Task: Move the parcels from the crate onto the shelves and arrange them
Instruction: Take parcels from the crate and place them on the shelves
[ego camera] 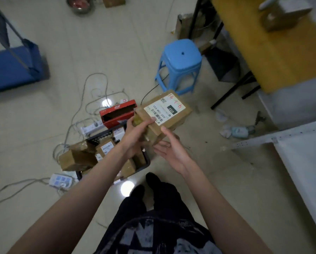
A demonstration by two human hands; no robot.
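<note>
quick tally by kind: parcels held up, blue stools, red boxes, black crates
brown cardboard parcel, held up: 1
blue plastic stool: 1
red open cardboard box: 1
black plastic mesh crate: 1
total: 4

Your view is rather dim, with soft and even light from above. Two round white glare spots (127, 187) lie on the glossy floor (117, 52). Shadows are weak. The edges bend and smear, mostly the yellow table (263, 52); the parcel label (164, 109) is sharp enough to read.
</note>
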